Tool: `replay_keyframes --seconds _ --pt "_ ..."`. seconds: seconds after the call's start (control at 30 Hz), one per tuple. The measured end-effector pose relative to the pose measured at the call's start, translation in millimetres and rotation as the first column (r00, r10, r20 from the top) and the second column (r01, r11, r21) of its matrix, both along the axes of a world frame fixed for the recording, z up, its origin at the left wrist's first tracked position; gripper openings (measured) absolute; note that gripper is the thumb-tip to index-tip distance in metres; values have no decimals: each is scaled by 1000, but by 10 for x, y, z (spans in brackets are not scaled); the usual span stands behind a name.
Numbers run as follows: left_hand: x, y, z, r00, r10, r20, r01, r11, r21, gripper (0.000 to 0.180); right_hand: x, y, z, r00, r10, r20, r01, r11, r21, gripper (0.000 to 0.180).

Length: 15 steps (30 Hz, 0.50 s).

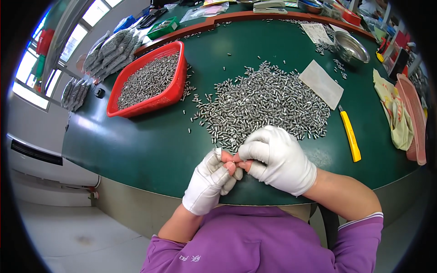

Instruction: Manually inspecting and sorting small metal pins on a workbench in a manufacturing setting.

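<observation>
Both my hands wear white gloves that leave some fingertips bare, and they meet above the near edge of the green table (141,148). My left hand (205,182) is closed in a pinch, its thumb and forefinger touching the fingertips of my right hand (282,159), which is pinched as well. Whatever small piece sits between the fingertips is too hidden to name. Just beyond my hands spreads a wide pile of small, shiny, bullet-shaped metal parts (268,102). To its left, a red plastic basket (181,73) holds many similar parts.
A yellow utility knife (350,136) lies right of the pile, below a white paper sheet (322,85). Farther right are a steel bowl (351,49), a pale yellow cloth (392,109) and a pink basket (413,127). Filled plastic bags (107,54) and a green tray (162,28) stand far left.
</observation>
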<state>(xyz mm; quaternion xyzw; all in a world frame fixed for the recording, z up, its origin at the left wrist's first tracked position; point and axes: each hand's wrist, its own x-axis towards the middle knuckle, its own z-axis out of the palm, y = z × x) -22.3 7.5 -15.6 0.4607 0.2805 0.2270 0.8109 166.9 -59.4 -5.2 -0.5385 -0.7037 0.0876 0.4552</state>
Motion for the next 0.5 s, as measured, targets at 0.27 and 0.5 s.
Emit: replay_keyframes --seconds 0.27,0.5 --pt "-2 8 0 1000 -9 -1 9 1000 25 14 15 -9 34 999 -19 33 20 1000 -20 12" --pt "-74 -86 51 991 127 -49 -109 957 268 14 63 24 -47 982 -137 130 133 990 35 10"
